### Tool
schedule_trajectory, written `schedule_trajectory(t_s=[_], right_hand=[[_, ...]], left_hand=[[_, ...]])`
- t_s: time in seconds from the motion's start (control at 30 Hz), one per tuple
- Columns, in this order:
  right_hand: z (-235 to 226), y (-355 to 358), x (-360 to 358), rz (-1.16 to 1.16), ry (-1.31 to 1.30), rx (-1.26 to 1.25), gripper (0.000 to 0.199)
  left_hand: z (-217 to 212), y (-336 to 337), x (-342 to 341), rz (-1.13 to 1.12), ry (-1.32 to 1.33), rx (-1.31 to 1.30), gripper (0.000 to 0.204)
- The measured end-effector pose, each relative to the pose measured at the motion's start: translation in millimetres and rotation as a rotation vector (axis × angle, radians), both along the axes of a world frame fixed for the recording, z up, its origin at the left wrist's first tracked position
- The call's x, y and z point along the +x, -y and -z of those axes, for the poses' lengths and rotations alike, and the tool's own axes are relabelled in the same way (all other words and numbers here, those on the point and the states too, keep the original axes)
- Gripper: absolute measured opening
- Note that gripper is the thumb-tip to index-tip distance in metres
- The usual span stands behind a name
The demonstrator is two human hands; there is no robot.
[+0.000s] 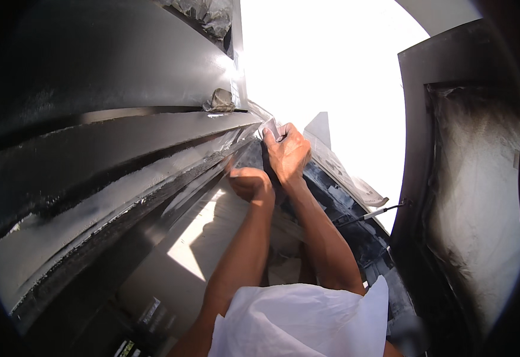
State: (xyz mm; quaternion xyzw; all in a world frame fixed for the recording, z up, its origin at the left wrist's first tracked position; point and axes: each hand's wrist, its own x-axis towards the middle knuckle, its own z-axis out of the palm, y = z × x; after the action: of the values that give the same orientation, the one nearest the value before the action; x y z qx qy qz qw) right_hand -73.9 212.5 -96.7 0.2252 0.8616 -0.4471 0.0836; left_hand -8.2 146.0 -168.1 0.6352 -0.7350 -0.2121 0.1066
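Observation:
My right hand (288,153) is stretched out in front of me, its fingers pinched on the end of a pale strip of masking tape or film (270,126) at the edge of a dark vehicle body panel (123,143). Just below it and to the left, my left hand (251,182) is curled into a fist and rests against the same edge. Nothing shows inside that fist. Both bare forearms rise from a white sleeve or cloth (301,321) at the bottom of the view.
The dark panel on the left has long ridges streaked with white dust. A crumpled wad of paper or tape (221,101) sits on an upper ledge. At right stands an open dark door or hatch (468,178), with a thin strut (379,211) beside it. The gap between is bright and overexposed.

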Motion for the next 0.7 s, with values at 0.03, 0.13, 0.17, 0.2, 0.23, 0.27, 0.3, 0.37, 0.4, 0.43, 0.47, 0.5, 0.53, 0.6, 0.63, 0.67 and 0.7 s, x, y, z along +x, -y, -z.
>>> schedule_trajectory(t_s=[0.03, 0.13, 0.17, 0.2, 0.23, 0.27, 0.3, 0.37, 0.4, 0.43, 0.47, 0.5, 0.53, 0.6, 0.63, 0.67, 0.7], right_hand=[[1.9, -1.7, 0.3, -0.058, 0.029, 0.011, 0.036], [-0.4, -5.7, -14.7, -0.192, 0.107, 0.049, 0.034], [-2.5, -5.0, -15.4, -0.135, 0.110, 0.043, 0.033], [-5.4, -1.3, -15.1, -0.080, 0.113, 0.035, 0.032], [-7.6, 2.9, -13.7, -0.024, 0.116, 0.028, 0.031], [-10.2, 7.9, -5.7, -0.016, 0.052, 0.037, 0.032], [-12.3, 11.8, 0.7, -0.008, -0.012, 0.045, 0.032], [-10.7, 9.3, -4.1, -0.034, 0.069, 0.062, 0.032], [-8.6, 1.7, -9.8, -0.032, 0.091, 0.047, 0.032], [-7.4, -1.8, -13.3, -0.029, 0.114, 0.031, 0.032], [-6.4, -0.9, -10.8, -0.043, 0.098, 0.036, 0.032], [-5.6, 1.3, -6.6, -0.057, 0.083, 0.042, 0.033], [-5.0, 3.4, -2.1, -0.071, 0.068, 0.047, 0.033], [-7.9, 1.8, -1.9, -0.125, 0.071, 0.057, 0.033], [-8.1, -0.3, -5.1, -0.114, 0.092, 0.047, 0.033], [-12.9, -2.8, -10.7, -0.099, 0.115, 0.036, 0.033], [-15.5, -3.8, -13.7, -0.085, 0.139, 0.025, 0.033]], left_hand=[[11.4, 1.6, 4.5, -0.025, 0.024, -0.015, 0.052], [30.3, 6.6, 5.2, -0.186, 0.231, 0.031, 0.048], [27.2, 4.3, 4.8, -0.153, 0.173, 0.020, 0.047], [24.1, 1.4, 4.8, -0.142, 0.180, 0.019, 0.047], [22.1, 0.1, 2.0, -0.134, 0.185, 0.022, 0.047], [22.3, -0.5, 1.8, -0.133, 0.198, 0.021, 0.046], [22.1, -0.2, 2.5, -0.131, 0.211, 0.021, 0.046], [22.4, 1.0, 5.0, -0.141, 0.225, 0.016, 0.046], [23.1, 1.7, 6.4, -0.145, 0.234, 0.019, 0.046], [24.4, 1.7, 6.7, -0.144, 0.237, 0.020, 0.045], [26.2, 2.3, 6.1, -0.141, 0.244, 0.020, 0.045], [27.9, 1.8, 6.2, -0.143, 0.245, 0.017, 0.045], [28.9, 1.4, 7.7, -0.146, 0.250, 0.017, 0.045], [33.7, 2.0, 7.6, -0.155, 0.252, 0.015, 0.044], [35.6, 2.3, 9.0, -0.160, 0.257, 0.013, 0.044], [34.8, 2.1, 8.7, -0.158, 0.263, 0.017, 0.044], [34.3, 1.9, 7.9, -0.156, 0.261, 0.014, 0.044]])
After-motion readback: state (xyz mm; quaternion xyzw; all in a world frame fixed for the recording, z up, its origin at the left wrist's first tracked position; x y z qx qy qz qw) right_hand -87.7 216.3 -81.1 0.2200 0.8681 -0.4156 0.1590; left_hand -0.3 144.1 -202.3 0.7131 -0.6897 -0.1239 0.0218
